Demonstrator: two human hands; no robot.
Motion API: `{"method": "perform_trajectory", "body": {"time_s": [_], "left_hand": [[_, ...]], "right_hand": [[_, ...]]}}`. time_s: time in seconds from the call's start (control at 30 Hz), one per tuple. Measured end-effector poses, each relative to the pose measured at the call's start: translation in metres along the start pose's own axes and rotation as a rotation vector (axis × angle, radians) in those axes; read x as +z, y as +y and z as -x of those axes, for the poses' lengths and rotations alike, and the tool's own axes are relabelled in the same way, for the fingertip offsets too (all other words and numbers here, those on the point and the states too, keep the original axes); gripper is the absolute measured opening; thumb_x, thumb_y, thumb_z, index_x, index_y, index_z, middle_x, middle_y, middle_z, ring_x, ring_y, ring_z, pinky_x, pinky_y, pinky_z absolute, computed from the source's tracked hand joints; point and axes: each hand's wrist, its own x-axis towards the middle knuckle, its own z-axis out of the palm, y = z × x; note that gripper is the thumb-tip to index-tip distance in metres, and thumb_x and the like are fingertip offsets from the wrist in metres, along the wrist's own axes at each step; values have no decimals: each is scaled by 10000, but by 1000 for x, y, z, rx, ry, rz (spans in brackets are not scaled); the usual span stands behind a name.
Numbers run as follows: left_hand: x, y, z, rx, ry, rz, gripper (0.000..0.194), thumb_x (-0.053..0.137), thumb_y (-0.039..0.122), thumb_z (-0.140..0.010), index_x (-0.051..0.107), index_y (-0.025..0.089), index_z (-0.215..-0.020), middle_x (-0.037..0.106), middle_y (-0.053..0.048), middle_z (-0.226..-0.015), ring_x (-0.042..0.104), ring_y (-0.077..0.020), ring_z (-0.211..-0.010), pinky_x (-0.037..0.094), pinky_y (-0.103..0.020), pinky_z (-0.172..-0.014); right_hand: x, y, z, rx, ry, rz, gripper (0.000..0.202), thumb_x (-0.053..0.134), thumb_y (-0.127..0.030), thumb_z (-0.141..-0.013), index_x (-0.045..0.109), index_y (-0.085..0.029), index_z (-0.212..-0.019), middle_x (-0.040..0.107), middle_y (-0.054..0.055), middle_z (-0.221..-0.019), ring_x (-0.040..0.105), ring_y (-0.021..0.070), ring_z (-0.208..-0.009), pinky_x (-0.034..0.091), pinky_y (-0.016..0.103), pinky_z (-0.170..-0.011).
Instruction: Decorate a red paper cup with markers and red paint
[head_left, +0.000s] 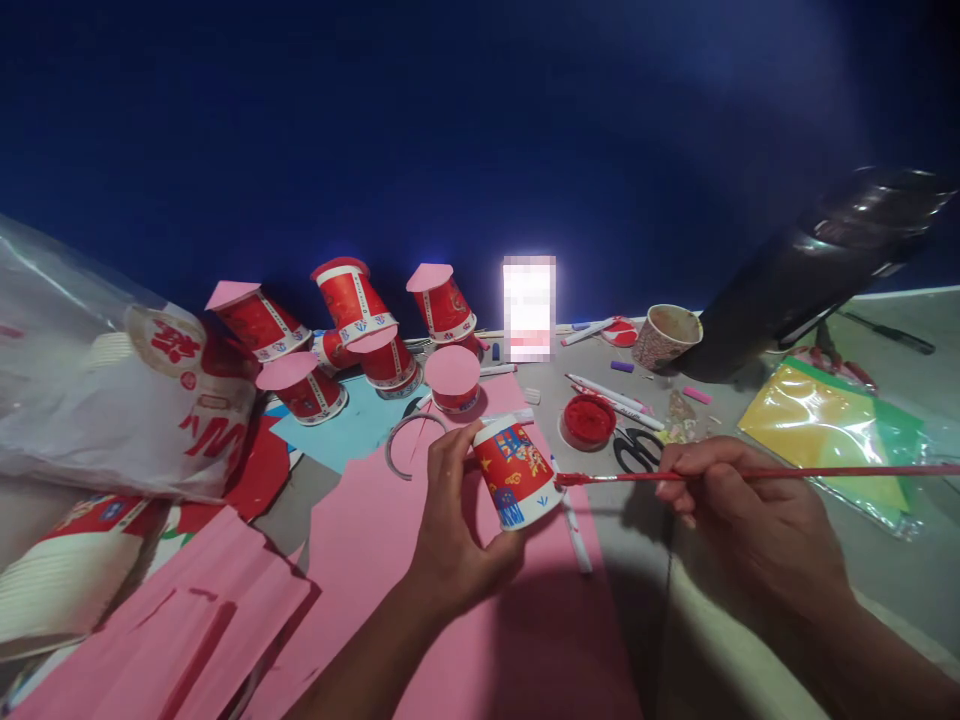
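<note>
A red paper cup with blue and yellow drawings is tilted on its side in my left hand, its fingers and thumb wrapped round it. My right hand pinches a long red-handled paintbrush. Red paint coats the bristles, which touch or almost touch the cup's right end. Just beyond the brush sits a small tub of red paint. Black-handled scissors lie to the tub's right, and a white marker rests below the cup. Pink paper spreads under my left hand.
Several red cups with pink paper tops stand at the back left. A patterned cup and a large black bottle are at the back right, above plastic-wrapped coloured sheets. A white plastic bag bulges at left. A lit, blurred screen stands behind.
</note>
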Motion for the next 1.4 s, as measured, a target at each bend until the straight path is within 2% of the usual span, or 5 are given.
{"method": "perform_trajectory", "body": {"time_s": [0.17,0.57,0.83,1.03,1.4], "left_hand": [[5,-7,1,19,-36,96,922,756,181,-738,390,331,-1571,439,-112,-1494,510,-336,-1399,544,-527,-1140],[4,-7,-1,16,-99,190,782,733,325,-839,403,337,-1548,451,-105,-1501,497,-338,-1420,516,-522,-1145],[11,-5,0,-133,-99,364,795,784,393,-807,432,290,-1512,438,-126,-1510,550,-349,-1404,519,-523,-1168],[11,-1,0,-146,-72,339,798,802,310,-773,454,290,-1492,458,-118,-1503,557,-346,-1389,536,-521,-1144],[11,5,-2,-143,-84,294,805,861,420,-761,482,287,-1460,475,-115,-1466,567,-343,-1345,544,-507,-1108]], "right_hand": [[3,0,4,-57,-28,19,240,925,-489,-814,843,-264,-803,798,49,-783,758,141,-596,596,161,-509],[10,5,5,-9,25,29,306,972,-488,-743,806,-231,-758,773,55,-752,739,150,-598,569,181,-493],[8,10,3,66,14,-10,326,971,-495,-741,813,-224,-832,740,48,-685,649,134,-558,539,192,-479],[8,12,1,108,-4,-86,334,974,-488,-747,795,-219,-829,740,29,-680,608,87,-551,508,137,-496],[9,14,2,105,3,-61,364,984,-493,-725,779,-213,-833,753,31,-672,618,111,-537,517,177,-467]]}}
